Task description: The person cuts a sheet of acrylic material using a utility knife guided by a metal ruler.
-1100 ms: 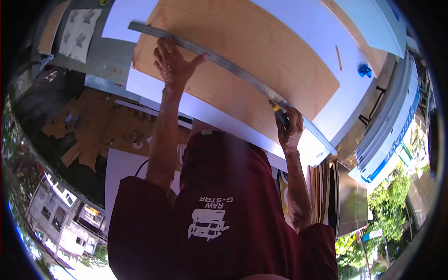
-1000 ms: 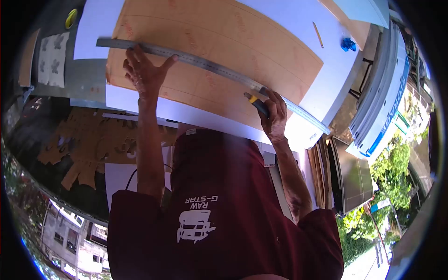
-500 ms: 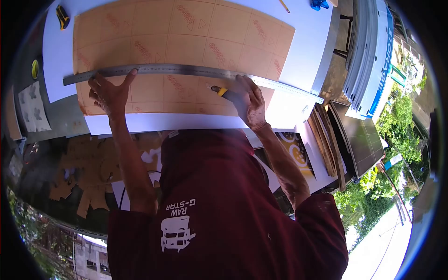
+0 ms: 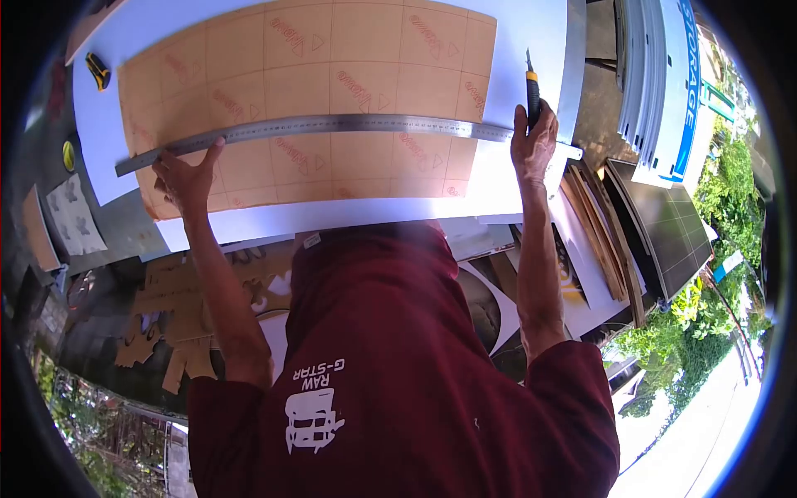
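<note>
A long steel ruler (image 4: 349, 124) lies across a brown paper-faced sheet (image 4: 299, 83) with red print and grid lines. My left hand (image 4: 188, 178) rests near the ruler's left end, thumb and fingers spread, their tips at its lower edge. In my right hand (image 4: 535, 149) is a black and yellow utility knife (image 4: 532, 90), its blade out and pointing away from me. That hand is past the sheet's right edge, over the ruler's right end.
Under the brown sheet is a larger white sheet (image 4: 531, 33). A second utility knife (image 4: 98, 72) lies at upper left, near a round yellow-green object (image 4: 68, 156). Wood strips (image 4: 594, 232) lean at right, by stacked panels (image 4: 652, 75). Cut cardboard pieces (image 4: 178, 303) lie below left.
My right hand has moved right with the utility knife, off the brown sheet, and the blade now points away from me. My left hand stays at the ruler; the view has shifted slightly.
</note>
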`<state>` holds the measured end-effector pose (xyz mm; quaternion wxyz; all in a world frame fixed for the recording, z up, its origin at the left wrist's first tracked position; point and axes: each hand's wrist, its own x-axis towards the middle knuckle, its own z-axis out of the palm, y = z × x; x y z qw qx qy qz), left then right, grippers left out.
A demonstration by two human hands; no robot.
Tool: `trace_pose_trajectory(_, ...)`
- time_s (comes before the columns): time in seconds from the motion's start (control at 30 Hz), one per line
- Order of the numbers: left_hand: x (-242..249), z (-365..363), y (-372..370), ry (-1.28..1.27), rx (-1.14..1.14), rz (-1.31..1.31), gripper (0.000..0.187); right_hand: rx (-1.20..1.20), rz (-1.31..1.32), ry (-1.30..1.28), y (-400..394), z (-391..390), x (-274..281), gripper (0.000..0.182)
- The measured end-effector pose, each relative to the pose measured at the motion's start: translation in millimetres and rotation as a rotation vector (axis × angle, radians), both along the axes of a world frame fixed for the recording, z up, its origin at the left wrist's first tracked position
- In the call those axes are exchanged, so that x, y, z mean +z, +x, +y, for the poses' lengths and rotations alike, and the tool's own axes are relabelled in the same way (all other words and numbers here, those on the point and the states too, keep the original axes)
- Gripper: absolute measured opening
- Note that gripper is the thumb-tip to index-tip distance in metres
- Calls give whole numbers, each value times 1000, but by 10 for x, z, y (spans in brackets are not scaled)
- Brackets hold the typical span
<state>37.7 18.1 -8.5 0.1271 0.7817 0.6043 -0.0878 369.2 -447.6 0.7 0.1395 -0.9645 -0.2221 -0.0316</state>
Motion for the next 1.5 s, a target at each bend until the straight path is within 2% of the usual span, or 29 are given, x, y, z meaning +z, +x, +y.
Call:
trace_pose_trajectory(0.07,8,34,-11,-4,-22,50,139,-24,67,-128,256,-16,-41,51)
trace_pose_trajectory(0.1,-2,53,-23,-7,-30,77,139,-27,18,-216,321,12,-54,53)
trace_pose_trajectory(0.2,-53,109,-92,35,-88,95,139,118,-260,-122,330,17,-35,48)
trace_pose_trajectory(0.27,-142,209,-175,63,-138,121,137,183,-94,156,190,-25,-55,28)
trace_pose_trajectory(0.33,-229,304,-260,62,-163,115,137,286,33,221,-137,11,83,22)
trace_pose_trajectory(0.43,-244,382,-293,41,-166,84,138,469,99,187,-495,-13,105,32)
trace_pose_trajectory(0.53,-224,384,-319,41,-183,100,136,520,85,85,-598,-89,21,49)
trace_pose_trajectory(0.67,-263,376,-353,61,-216,71,131,583,33,46,-590,-138,-10,54)
trace_pose_trajectory(0.8,-175,221,-232,149,-196,49,112,628,46,5,-543,-118,60,50)
trace_pose_trajectory(0.9,47,-143,14,320,-229,-139,79,686,53,-30,-521,-94,65,49)
trace_pose_trajectory(1.0,-174,-264,-38,529,-347,-234,55,745,86,-76,-480,-75,98,50)
trace_pose_trajectory(1.07,-154,-373,28,407,-224,-295,51,772,92,-81,-471,-76,92,49)
trace_pose_trajectory(1.13,-120,-484,101,472,-202,-253,44,787,78,-121,-473,-43,119,49)
trace_pose_trajectory(1.17,-79,-524,145,322,-74,-245,50,797,91,-122,-481,-34,137,49)
trace_pose_trajectory(1.27,-63,-622,210,293,-77,-169,66,797,115,-147,-489,4,192,49)
trace_pose_trajectory(1.3,-6,-650,254,136,-43,-124,96,794,117,-165,-501,32,218,50)
trace_pose_trajectory(1.4,222,-800,466,26,-19,-25,122,799,133,-230,-502,30,228,52)
trace_pose_trajectory(1.5,130,-877,540,-14,-6,-31,140,795,125,-268,-518,40,231,54)
